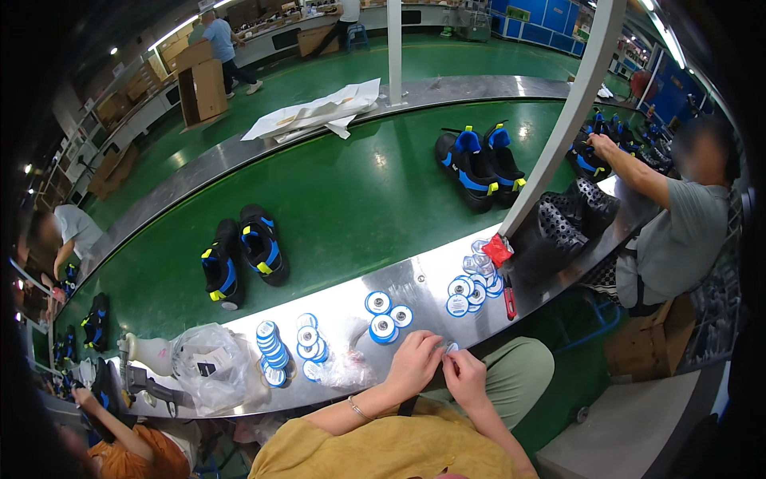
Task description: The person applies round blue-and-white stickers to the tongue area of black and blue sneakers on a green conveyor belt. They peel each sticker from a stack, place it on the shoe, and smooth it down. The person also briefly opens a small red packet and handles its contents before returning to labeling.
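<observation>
My left hand and my right hand meet over the near edge of the metal ledge, above my lap. Between the fingertips of my right hand is a small round blue-and-white tag, mostly covered. The fingers of my left hand are pinched beside it, and what they hold is hidden. Just beyond my hands lies a small group of round blue-rimmed tags. More such tags form a fanned stack on the left, a pile beside it, and a larger spread on the right.
Two pairs of black-and-blue shoes stand on the green conveyor belt. Clear plastic bags, a spray bottle, a red-handled cutter and a black bag line the ledge. Co-workers sit at both sides; a post rises at right.
</observation>
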Demonstrator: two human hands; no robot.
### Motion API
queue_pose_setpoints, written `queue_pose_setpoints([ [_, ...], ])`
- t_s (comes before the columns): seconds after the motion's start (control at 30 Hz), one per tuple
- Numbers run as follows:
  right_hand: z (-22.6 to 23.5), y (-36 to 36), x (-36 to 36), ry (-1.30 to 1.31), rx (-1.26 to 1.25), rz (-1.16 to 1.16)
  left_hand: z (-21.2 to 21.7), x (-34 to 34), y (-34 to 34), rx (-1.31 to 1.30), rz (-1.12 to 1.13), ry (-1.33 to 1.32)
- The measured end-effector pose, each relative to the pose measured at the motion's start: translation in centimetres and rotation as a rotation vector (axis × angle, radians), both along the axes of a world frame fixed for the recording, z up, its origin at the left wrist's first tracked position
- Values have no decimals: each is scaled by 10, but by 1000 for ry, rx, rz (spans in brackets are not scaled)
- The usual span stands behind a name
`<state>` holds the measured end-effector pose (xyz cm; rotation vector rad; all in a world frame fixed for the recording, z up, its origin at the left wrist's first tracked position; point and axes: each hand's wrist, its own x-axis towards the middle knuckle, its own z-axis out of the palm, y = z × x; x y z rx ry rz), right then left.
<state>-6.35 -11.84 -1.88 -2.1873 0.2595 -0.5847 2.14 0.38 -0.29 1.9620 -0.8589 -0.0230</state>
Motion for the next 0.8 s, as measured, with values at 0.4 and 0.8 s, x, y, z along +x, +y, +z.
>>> queue_pose_setpoints([
  [0.4, -2, -8, 3, 12, -37, -66, 13, 8, -1, -1, -6, -48],
  [0.8, 18, -35, 11, -15, 114, -81, 83, 133, -40, 53, -98, -340],
])
